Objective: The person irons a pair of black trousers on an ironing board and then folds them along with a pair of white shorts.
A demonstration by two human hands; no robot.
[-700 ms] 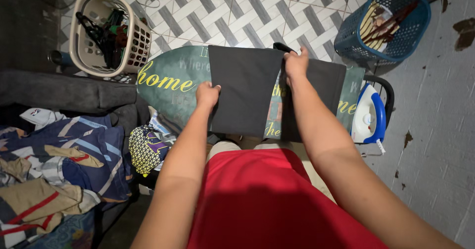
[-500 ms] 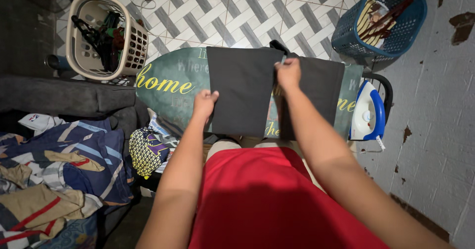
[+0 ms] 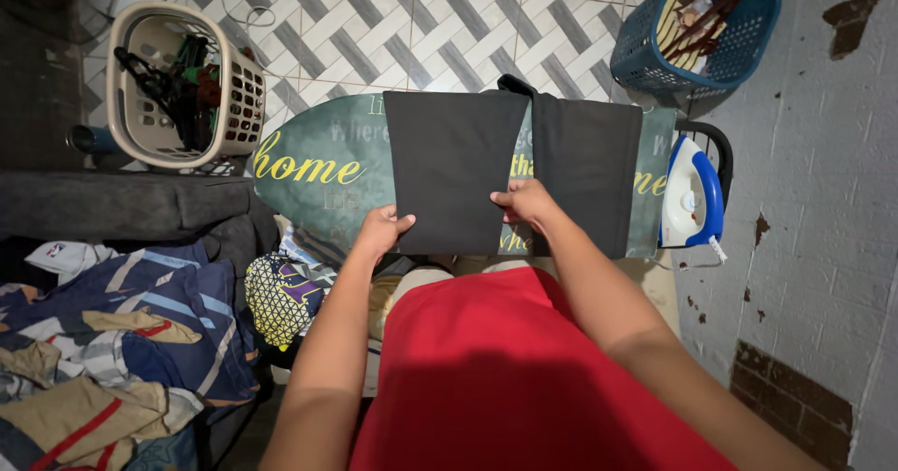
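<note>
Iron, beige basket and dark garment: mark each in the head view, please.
iron (image 3: 689,200), head view, on its white and blue body.
beige basket (image 3: 245,97), head view, on its perforated right wall.
dark garment (image 3: 454,167), head view, on the left folded panel.

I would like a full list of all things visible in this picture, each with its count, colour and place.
Dark garment: one, black, spread over the ironing board in two panels.
Ironing board: one, green cover with yellow lettering, centre.
Iron: one, white and blue, at the board's right end.
Beige basket: one, holding dark hangers, upper left on the floor.
Blue basket: one, holding brown and pale items, upper right.
Clothes pile: one heap, navy, tan and white, lower left.
Patterned cloth: one, yellow and black, under the board.
Red garment: one, worn by the person, bottom centre.
Left hand: one, at the dark garment's near edge.
Right hand: one, on the dark garment's near edge.
</note>
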